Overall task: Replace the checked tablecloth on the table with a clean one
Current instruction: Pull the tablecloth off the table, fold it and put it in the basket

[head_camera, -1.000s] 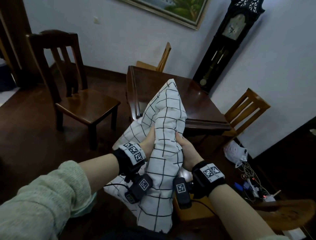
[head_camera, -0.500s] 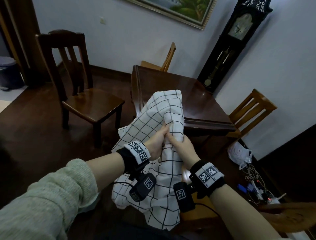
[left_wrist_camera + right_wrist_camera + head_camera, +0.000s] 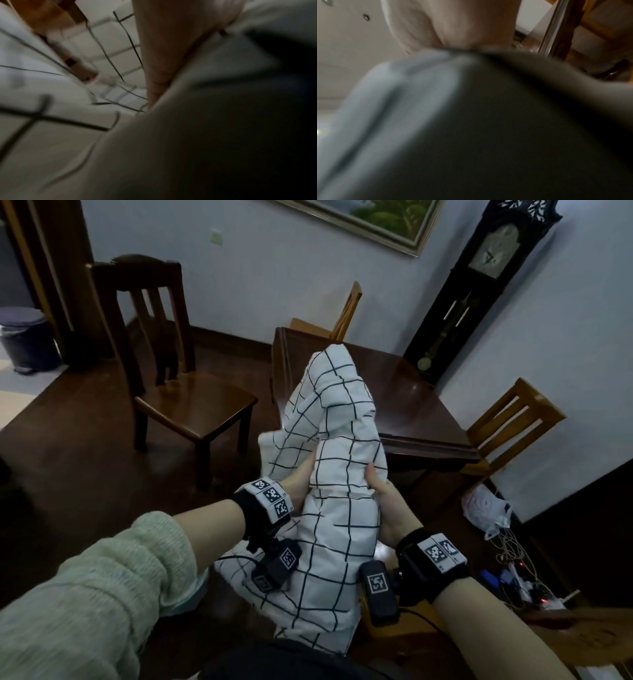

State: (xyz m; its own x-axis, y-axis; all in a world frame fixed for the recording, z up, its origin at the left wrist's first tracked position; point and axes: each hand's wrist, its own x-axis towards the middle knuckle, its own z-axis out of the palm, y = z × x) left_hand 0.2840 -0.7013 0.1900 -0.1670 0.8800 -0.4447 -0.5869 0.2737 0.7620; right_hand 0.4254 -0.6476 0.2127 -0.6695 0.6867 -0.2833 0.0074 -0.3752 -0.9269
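Dark wooden dining table (image 3: 404,402) stood bare; no writing was readable.
Both hands, left hand (image 3: 301,484) and right hand (image 3: 383,501), clutched the bundled checked tablecloth (image 3: 335,508) before the table's near edge, raised higher than before.

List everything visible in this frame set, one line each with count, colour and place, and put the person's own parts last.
checked tablecloth: 1, white with black grid, bundled and held up before the table
table: 1, dark wood, centre, top bare
dark chair: 1, dark brown, left of table
light chairs: 2, tan wood, one right of table, one at its far side
grandfather clock: 1, black, right corner
framed painting: 1, gilt frame, back wall
pedal bin: 1, dark grey, far left
plastic bag: 1, white, floor at right
cables and power strip: tangle, floor at lower right
left hand: grips the cloth's left side
right hand: grips its right side
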